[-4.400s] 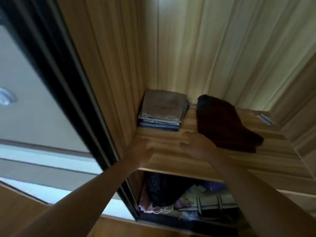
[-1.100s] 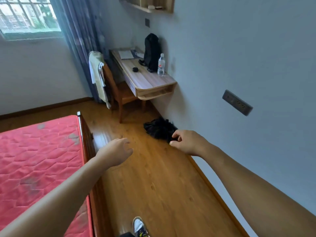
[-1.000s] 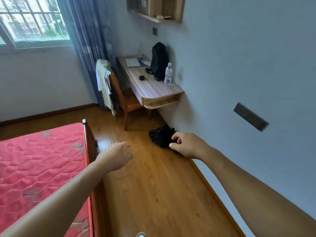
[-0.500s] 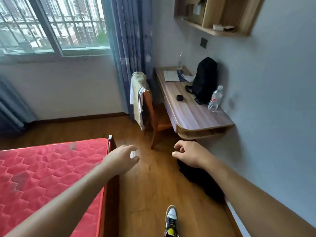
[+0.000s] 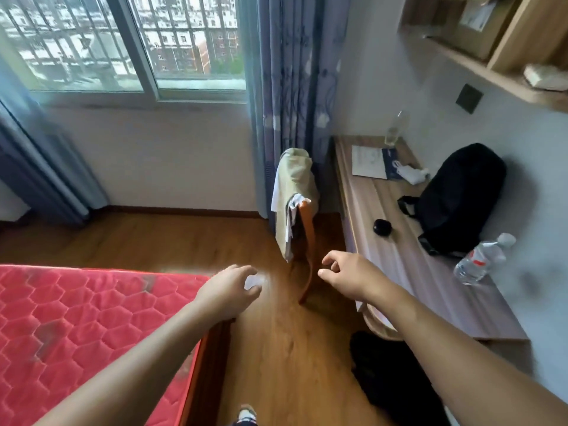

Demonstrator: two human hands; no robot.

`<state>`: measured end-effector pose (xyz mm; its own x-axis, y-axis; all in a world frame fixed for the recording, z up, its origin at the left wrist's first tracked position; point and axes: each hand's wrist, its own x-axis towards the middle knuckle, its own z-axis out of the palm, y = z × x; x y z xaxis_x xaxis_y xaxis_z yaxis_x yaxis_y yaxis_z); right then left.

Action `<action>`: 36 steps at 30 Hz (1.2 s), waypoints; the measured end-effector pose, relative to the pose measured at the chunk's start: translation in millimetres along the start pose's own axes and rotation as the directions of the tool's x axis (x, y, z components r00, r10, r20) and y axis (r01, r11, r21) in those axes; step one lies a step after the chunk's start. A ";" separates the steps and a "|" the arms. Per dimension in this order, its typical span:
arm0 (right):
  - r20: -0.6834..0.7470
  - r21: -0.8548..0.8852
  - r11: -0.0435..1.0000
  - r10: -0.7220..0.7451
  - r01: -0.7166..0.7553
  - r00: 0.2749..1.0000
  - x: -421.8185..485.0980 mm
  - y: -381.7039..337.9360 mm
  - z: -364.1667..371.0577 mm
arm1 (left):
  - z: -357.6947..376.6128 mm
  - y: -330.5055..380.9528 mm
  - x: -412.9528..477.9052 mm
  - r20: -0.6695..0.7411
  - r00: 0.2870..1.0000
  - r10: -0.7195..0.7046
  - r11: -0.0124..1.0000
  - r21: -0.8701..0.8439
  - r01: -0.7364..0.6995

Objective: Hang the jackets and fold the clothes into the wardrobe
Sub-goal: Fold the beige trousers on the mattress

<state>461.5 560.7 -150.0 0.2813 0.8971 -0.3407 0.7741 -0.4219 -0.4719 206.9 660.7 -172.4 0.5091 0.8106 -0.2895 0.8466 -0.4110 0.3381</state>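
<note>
Both arms reached forward over the wooden floor (image 5: 276,348), the left hand (image 5: 229,289) by the corner of the red mattress (image 5: 76,333) and the right hand (image 5: 347,276) near the desk (image 5: 399,272), each with fingers loosely curled and holding nothing. A pale green jacket (image 5: 296,179) and a white garment (image 5: 289,229) hung over the back of the wooden chair (image 5: 308,241) just ahead of the hands. A black garment (image 5: 390,379) lay crumpled on the floor beside the desk, under the right forearm.

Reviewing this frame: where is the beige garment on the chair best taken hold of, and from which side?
Probably at the top fold of the beige garment, where it drapes over the back of the chair. Come from above, pinch the fold and lift straight up, since the cloth hangs down from there.
</note>
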 end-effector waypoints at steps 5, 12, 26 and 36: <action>-0.028 -0.012 1.000 0.026 -0.026 0.999 97.9 -6.3 -24.6 | -28.9 -4.2 108.7 0.008 0.999 0.050 0.999 -0.014 -0.050; -0.094 0.013 0.987 0.159 -0.158 0.983 225.1 -28.5 -67.9 | -82.5 -5.2 264.0 0.063 0.985 0.161 0.987 -0.005 -0.161; -0.038 0.234 0.912 0.354 -0.336 0.934 422.2 -1.2 -87.5 | -104.4 8.6 477.1 0.167 0.958 0.233 0.971 0.021 -0.240; 0.142 0.546 0.702 0.459 -0.457 0.877 619.0 29.6 -87.3 | -95.8 28.1 601.7 0.214 0.974 0.076 0.996 0.028 -0.084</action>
<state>708.0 1114.9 -303.8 0.5217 0.5741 -0.6311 0.1056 -0.7775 -0.6199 522.1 1176.9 -251.4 0.5932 0.6693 -0.4475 0.8051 -0.4889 0.3359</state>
